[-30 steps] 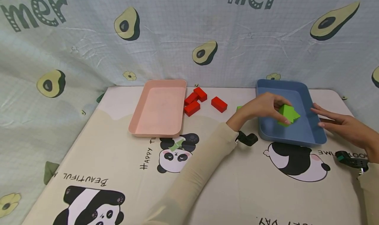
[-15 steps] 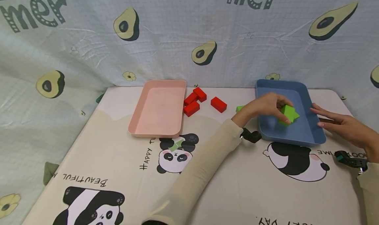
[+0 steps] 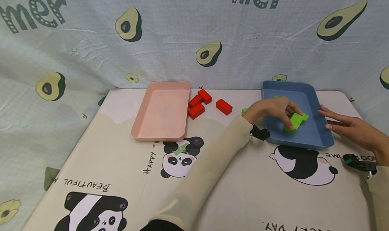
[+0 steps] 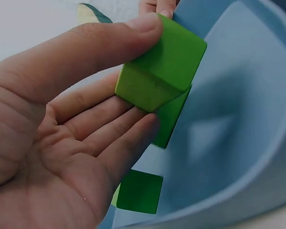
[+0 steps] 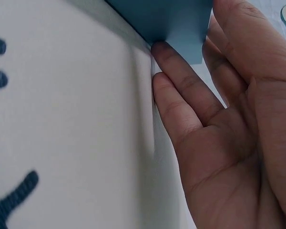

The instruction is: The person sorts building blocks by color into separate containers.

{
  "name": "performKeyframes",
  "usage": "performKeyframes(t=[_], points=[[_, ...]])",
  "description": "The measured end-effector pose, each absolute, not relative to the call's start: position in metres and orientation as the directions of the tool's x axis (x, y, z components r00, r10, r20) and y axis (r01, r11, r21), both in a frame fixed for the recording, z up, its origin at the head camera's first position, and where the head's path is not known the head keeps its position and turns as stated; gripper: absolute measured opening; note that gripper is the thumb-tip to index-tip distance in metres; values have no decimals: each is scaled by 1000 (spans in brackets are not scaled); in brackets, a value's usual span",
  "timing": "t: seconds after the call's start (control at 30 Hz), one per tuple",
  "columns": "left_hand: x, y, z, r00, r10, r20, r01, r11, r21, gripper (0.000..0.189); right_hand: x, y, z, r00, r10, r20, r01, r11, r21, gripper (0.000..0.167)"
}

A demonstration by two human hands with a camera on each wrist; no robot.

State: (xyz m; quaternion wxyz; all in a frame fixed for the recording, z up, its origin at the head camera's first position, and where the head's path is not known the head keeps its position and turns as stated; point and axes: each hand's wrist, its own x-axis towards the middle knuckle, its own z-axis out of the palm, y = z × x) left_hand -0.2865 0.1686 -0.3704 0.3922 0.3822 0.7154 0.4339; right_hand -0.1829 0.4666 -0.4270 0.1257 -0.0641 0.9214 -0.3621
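Observation:
My left hand [image 3: 278, 107] reaches into the blue tray [image 3: 313, 136] and pinches a green block [image 4: 169, 55] between thumb and fingers. A second green block [image 4: 170, 119] shows just beyond the held one; whether they touch I cannot tell. Another green block [image 4: 142, 191] is lower in the left wrist view. Fairly straight, the fingers of my right hand [image 3: 354, 126] rest against the tray's right outer wall. Behind my left wrist, a green block [image 3: 244, 110] on the table is mostly hidden.
Left of centre lies a pink tray [image 3: 164, 112]. Several red blocks, including one red block [image 3: 224, 106] set apart, lie to its right. A printed cloth [image 3: 170, 28] hangs behind the table's far edge.
The held green block has tilted and sunk slightly inside the blue tray, my left hand shifting a little with it. My right hand stays at the tray's side.

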Motion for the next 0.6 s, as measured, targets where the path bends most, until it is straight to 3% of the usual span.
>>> performKeyframes(t=[0.3, 0.6], points=[[-295, 176, -365, -351, 912, -211, 253, 309, 917, 70, -183, 466, -428, -959, -229, -166, -47, 707, -706, 62], [-300, 188, -361, -374, 897, -235, 289, 354, 890, 67, -185, 467, -430, -961, -205, -184, -22, 721, -692, 63]])
